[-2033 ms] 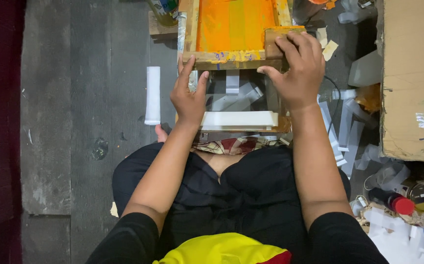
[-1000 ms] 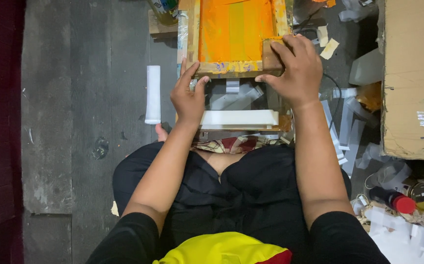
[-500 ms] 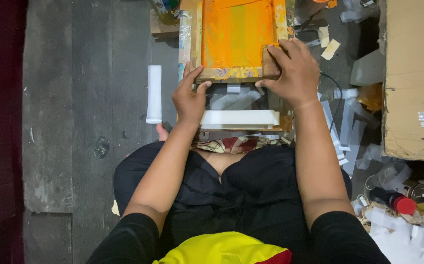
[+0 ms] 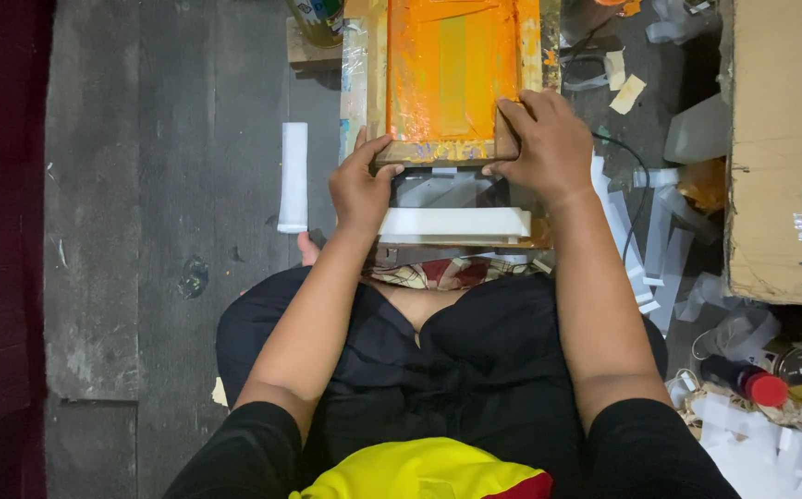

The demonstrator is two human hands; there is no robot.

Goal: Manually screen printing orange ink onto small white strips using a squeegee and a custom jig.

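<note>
A wooden screen-printing frame (image 4: 378, 88) with orange-inked mesh (image 4: 452, 65) lies flat in front of me. My left hand (image 4: 361, 185) grips its near-left corner, thumb on the wooden edge. My right hand (image 4: 544, 143) rests on the near-right corner, fingers spread over the frame. Below the frame's near edge a stack of white strips (image 4: 454, 223) sits on a small board, with a dark surface between it and the frame.
A white strip (image 4: 293, 176) lies on the grey floor at the left. Several white strips (image 4: 646, 240) are scattered at the right beside a cardboard box (image 4: 784, 157). Cans and a red-capped bottle (image 4: 752, 383) stand at the lower right. A patterned cloth (image 4: 442, 272) lies on my lap.
The frame has been lowered toward me and now lies flatter over the board. Both hands stayed on its near corners and moved slightly with it.
</note>
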